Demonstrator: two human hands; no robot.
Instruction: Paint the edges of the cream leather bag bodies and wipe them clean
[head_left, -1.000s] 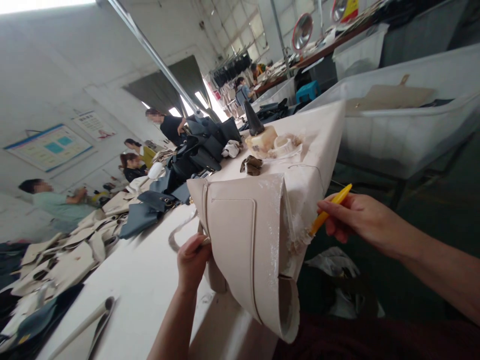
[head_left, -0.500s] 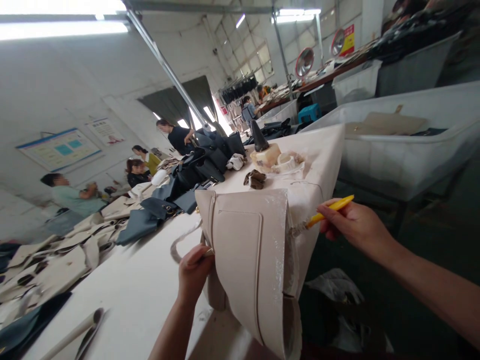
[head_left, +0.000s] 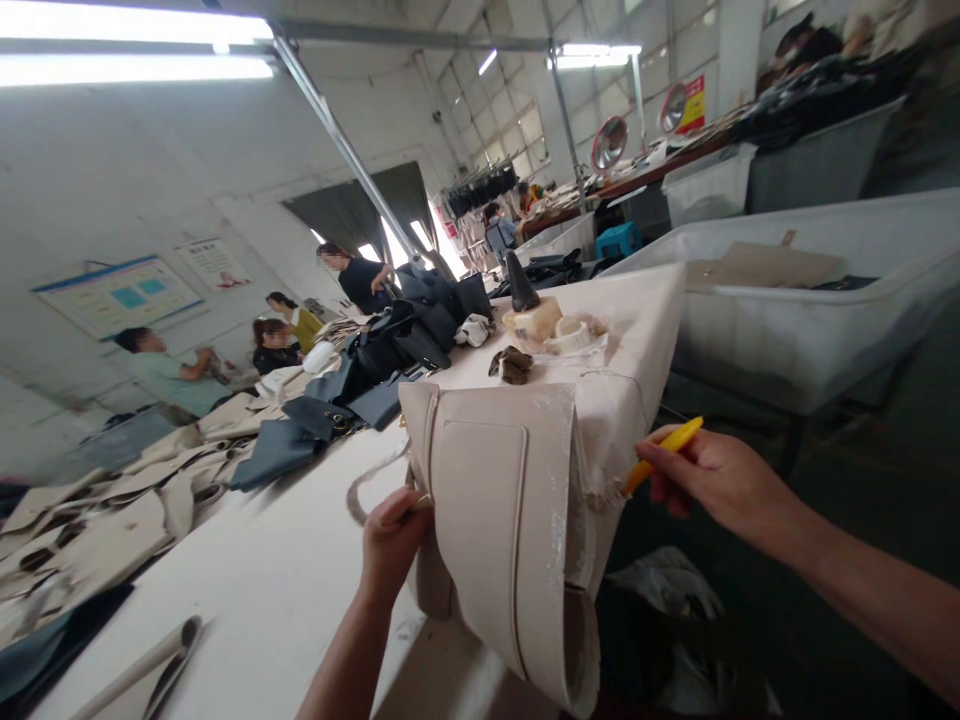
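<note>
A cream leather bag panel hangs over the corner of the white worktable, its right edge smeared with white glue. My left hand is closed on the panel's left edge near a thin strap. My right hand pinches a yellow brush, whose tip touches the glue-covered table edge beside the panel.
A glue pot with a dark cone, tape and scraps sit further along the table. Dark blue bags and cream pieces cover the left. Several people work at the far left. White plastic bins stand at the right.
The view tilted and shifted slightly. My right hand has drifted a little down with the brush, still at the table edge. My left hand keeps its hold on the panel.
</note>
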